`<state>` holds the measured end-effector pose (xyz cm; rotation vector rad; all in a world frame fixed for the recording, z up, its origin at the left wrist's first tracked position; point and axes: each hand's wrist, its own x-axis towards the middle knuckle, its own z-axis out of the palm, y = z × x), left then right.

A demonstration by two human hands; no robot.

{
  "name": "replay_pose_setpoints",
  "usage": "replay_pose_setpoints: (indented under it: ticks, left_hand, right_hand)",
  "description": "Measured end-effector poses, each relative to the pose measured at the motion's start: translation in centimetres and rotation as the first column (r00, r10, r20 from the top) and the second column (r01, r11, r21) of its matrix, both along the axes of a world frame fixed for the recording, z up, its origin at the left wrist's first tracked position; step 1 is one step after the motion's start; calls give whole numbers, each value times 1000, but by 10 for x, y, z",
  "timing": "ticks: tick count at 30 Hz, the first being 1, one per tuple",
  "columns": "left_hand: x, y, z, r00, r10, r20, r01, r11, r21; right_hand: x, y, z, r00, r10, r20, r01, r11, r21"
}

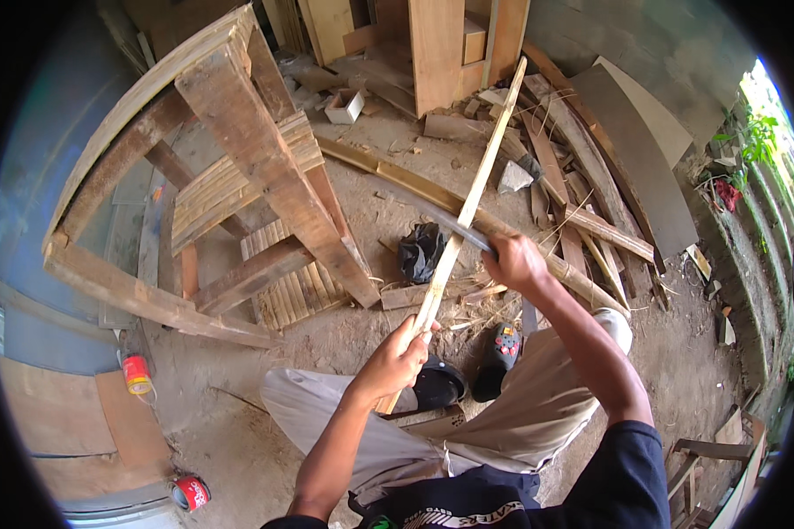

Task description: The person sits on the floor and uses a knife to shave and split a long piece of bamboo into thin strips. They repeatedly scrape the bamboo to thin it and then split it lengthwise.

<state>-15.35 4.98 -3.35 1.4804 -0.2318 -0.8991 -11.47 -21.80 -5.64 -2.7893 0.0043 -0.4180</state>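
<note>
I'm looking down on a dirt floor (670, 388) spread all around the slat (443, 275), littered with shavings and offcuts, and a grey wall (626, 35) rises beyond the slat's far tip. Big one on the slat's left: a bulky wooden frame (256, 150), close enough to hem in that side. Over on the slat's right, a heap of boards (595, 176). A long pole (582, 284) passes below the slat's middle; whether those two touch, I can't tell.

Here's the slat itself, pale and narrow, its long axis running from the lap forward and to the right. And here's the crossing that matters: the blade (438, 214) lies across the slat, pointing away to its left, apparently in contact. Right hand (513, 262), just right of the slat, is wrapped around the blade's grip, and it's the nearer hand to that crossing. Left hand (394, 363) is clenched around the slat close to its near end, so the wood stretches ahead of it.

Small stuff now: a black bag (422, 251) left of the slat's middle, a white box (344, 107) left of its far half.
</note>
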Motion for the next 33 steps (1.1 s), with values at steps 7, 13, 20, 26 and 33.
replay_pose_setpoints:
  ticks: [7,13,20,26,33]
  left_hand:
    - [7,-10,-8,997,12,78,-14,999,30]
    - [6,-10,-9,996,68,-66,-71,996,-54]
    - [10,-17,-8,993,116,-14,-116,993,15]
    - [10,-14,-4,992,129,-8,-129,991,-44]
    - [0,-16,-3,993,115,-37,-118,987,-107]
  right_hand:
    - [-17,19,-10,956,288,-56,-289,957,-6]
    - [-18,29,-3,949,310,-53,-312,949,-38]
    - [-10,31,4,868,284,-408,-300,954,27]
    - [-13,33,5,919,118,-376,-114,993,33]
    - [-8,28,4,950,169,-263,-171,985,18]
